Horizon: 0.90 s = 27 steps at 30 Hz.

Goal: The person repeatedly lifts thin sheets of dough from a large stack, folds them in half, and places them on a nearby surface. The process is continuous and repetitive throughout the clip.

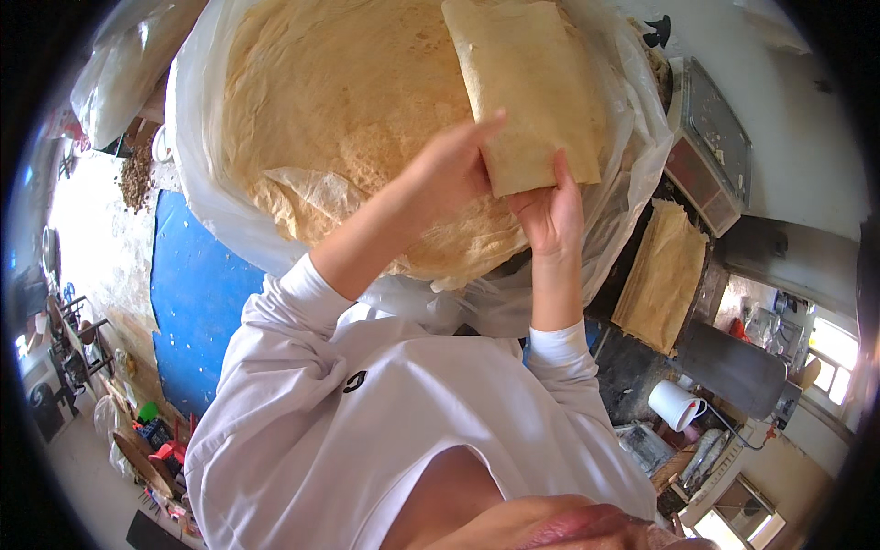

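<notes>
Large, thin, tan flatbread sheets (357, 89) lie piled in clear plastic sheeting (199, 158) before me. Over the right part of the pile is a folded rectangular flatbread (536, 96), its near edge slightly raised. My right hand (553, 210), palm up, pinches that near edge, with the thumb on top and the fingers partly hidden beneath. At its left edge is my left hand (457, 161), slightly blurred, one digit over the top face and the other fingers curled at the edge. Right of the plastic lies a stack of folded flatbreads (663, 275).
A scale-like appliance with a metal tray (718, 130) stands at the upper right. A white bucket (674, 405) is at the lower right. A blue sheet (192, 295) spreads left of the pile. A plastic bag (117, 82) hangs at the upper left.
</notes>
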{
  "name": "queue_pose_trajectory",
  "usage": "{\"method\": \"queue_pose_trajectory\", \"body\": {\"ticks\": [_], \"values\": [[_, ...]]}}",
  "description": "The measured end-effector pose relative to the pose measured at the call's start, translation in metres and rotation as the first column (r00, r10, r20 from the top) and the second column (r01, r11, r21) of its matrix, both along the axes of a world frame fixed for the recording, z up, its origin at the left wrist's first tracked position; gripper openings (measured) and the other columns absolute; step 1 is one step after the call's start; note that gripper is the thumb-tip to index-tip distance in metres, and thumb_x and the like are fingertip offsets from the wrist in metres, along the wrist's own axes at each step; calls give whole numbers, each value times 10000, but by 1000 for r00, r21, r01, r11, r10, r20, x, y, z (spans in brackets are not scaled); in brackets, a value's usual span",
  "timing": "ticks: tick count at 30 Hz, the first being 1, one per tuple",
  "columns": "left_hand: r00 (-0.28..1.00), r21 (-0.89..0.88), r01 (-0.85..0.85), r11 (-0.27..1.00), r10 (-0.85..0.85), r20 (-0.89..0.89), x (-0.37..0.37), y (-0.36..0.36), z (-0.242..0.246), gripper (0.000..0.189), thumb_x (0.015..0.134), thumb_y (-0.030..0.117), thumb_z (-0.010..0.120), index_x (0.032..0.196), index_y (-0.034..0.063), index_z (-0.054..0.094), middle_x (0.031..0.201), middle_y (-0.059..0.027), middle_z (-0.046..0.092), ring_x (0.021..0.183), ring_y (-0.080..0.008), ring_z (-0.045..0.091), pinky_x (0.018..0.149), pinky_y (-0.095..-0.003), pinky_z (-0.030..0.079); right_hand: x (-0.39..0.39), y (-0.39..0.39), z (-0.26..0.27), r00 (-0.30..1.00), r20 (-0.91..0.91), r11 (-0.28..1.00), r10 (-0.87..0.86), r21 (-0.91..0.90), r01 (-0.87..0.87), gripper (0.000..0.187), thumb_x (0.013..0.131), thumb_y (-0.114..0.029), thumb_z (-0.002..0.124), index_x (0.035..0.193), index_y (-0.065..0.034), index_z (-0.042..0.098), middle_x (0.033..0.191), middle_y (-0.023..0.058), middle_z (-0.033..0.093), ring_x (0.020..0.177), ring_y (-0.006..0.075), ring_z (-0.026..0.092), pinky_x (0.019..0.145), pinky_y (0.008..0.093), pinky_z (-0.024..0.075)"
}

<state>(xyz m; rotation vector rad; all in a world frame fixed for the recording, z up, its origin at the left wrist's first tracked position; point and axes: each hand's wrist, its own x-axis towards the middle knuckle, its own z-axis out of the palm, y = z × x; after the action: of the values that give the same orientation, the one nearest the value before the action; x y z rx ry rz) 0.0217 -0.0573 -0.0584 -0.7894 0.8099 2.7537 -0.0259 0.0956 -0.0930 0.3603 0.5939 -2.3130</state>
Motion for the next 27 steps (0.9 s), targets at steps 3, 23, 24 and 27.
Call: {"method": "queue_pose_trajectory", "body": {"ticks": [3, 23, 24, 27], "values": [[991, 175, -122, 977, 112, 68, 7, 14, -6, 378, 1035, 226, 535, 1295, -47, 505, 1261, -191, 602, 1178, -296, 605, 970, -421, 536, 7, 10, 12, 945, -286, 835, 158, 550, 26, 592, 1039, -451, 491, 1393, 22, 450, 1423, 212, 510, 1293, 289, 537, 1063, 461, 479], [936, -129, 79, 988, -118, -331, -45, 58, 48, 325, 1012, 153, 541, 1266, -48, 532, 1225, -167, 642, 1122, -285, 643, 1022, -428, 509, 63, 126, 66, 790, -483, 802, -378, 255, 540, 409, 916, -61, 689, 1307, -33, 574, 1257, 79, 631, 1145, 208, 613, 969, 383, 511], [857, -138, 166, 976, -212, -469, -64, 88, 54, 314, 1002, 114, 560, 1273, -41, 528, 1218, -163, 640, 1116, -279, 645, 1014, -427, 519, 58, 151, 75, 729, -538, 756, -424, 233, 612, 381, 928, -58, 669, 1298, -33, 583, 1259, 88, 636, 1154, 216, 616, 980, 388, 515], [668, -166, 382, 909, -396, -630, -115, 174, 66, 275, 972, 172, 590, 1209, 33, 605, 1240, -149, 643, 1133, -341, 622, 969, -456, 514, 46, 228, 97, 565, -645, 474, -515, 335, 814, 386, 953, -95, 638, 1305, 49, 576, 1285, 154, 621, 1204, 288, 598, 1003, 417, 512]]}}
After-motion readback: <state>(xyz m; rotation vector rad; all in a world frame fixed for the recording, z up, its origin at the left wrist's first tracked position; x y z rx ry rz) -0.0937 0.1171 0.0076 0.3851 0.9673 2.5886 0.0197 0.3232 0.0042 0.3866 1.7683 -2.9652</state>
